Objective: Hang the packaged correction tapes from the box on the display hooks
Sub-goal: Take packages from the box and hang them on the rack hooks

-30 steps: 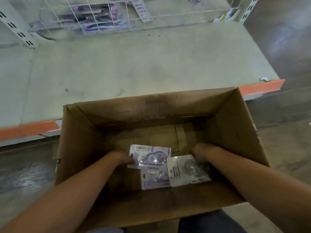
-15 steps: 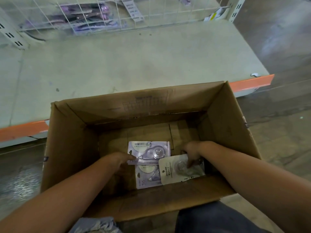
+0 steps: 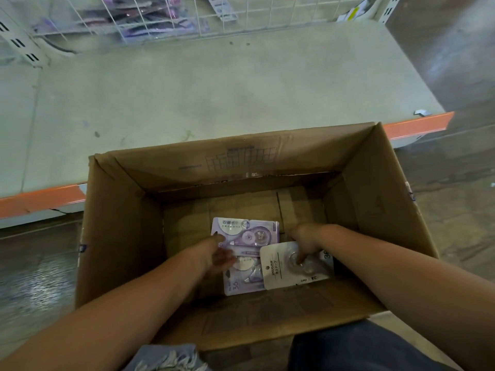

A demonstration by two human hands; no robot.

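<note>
An open cardboard box (image 3: 117, 223) stands in front of me, and both my hands reach down into it. Two purple correction tape packages lie on its floor, one (image 3: 249, 231) overlapping the other (image 3: 243, 282). A white-carded package (image 3: 278, 269) lies partly over them at the right. My left hand (image 3: 218, 253) is over the purple packages with its thumb on the upper one; its fingers are blurred. My right hand (image 3: 305, 241) curls its fingers onto the white package's clear blister and holds it. The wire display grid (image 3: 267, 20) with hanging packages is at the top.
A pale shelf board (image 3: 214, 89) with an orange front edge (image 3: 417, 127) lies behind the box. White slotted uprights (image 3: 18, 41) stand at the back left. Dark floor runs along both sides. My knees show below the box.
My left hand has slid right from the upper purple package's left edge to over both purple packages. The right hand's fingers have moved further onto the white package's blister.
</note>
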